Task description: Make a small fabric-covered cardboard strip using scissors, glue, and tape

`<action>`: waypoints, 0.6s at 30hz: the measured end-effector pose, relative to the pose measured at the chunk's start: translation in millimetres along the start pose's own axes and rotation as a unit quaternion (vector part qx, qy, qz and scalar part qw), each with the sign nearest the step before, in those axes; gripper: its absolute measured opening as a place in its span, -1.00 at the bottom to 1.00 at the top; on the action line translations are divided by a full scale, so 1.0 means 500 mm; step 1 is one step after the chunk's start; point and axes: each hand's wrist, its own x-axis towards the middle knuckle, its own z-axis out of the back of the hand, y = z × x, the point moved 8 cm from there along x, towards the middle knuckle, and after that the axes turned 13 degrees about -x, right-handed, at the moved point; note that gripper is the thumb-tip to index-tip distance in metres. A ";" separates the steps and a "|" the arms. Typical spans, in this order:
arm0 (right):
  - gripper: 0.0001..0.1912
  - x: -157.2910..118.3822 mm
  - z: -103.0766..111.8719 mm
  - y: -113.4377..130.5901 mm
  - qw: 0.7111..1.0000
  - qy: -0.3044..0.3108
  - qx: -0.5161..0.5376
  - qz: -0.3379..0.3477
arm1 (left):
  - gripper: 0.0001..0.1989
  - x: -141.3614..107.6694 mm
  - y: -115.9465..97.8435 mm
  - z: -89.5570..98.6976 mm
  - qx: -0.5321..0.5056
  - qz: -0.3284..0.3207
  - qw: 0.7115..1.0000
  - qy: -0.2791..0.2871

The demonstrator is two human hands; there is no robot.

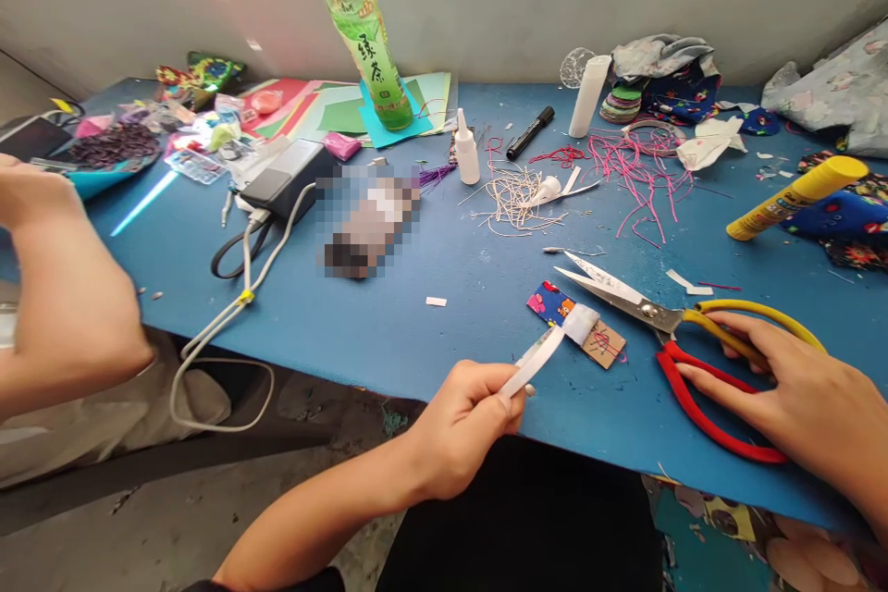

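My left hand (468, 425) is closed on a narrow white strip (534, 365) at the table's front edge. The strip's far end reaches a small cardboard piece (605, 345) with blue patterned fabric (550, 303) and a white patch (581, 324) on it. To the right, my right hand (787, 379) rests at the scissors (648, 310), its fingers in and over the red and yellow handles. The scissors lie on the table with their blades slightly apart, pointing up and left.
The blue table (388, 333) holds a green tea bottle (367, 46), glue bottle (467, 153), marker (531, 131), yellow glue stick (797, 197), pale threads (517, 201), pink threads (638, 166) and a black power bank (288, 176) with a white cable. Another person's arm (66, 296) is at left.
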 end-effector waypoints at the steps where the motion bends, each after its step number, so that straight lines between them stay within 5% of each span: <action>1: -0.23 0.000 0.000 0.000 1.000 -0.001 0.000 0.000 | -0.75 -0.001 0.000 0.001 -0.001 -0.006 1.000 0.000; 8: -0.25 0.002 0.005 0.003 1.000 -0.004 -0.004 0.007 | -0.63 -0.006 0.006 0.002 -0.015 -0.023 1.000 -0.002; 18: -0.24 0.003 0.007 0.004 1.000 -0.002 -0.002 0.011 | -0.80 -0.015 0.005 -0.006 0.006 -0.016 1.000 0.026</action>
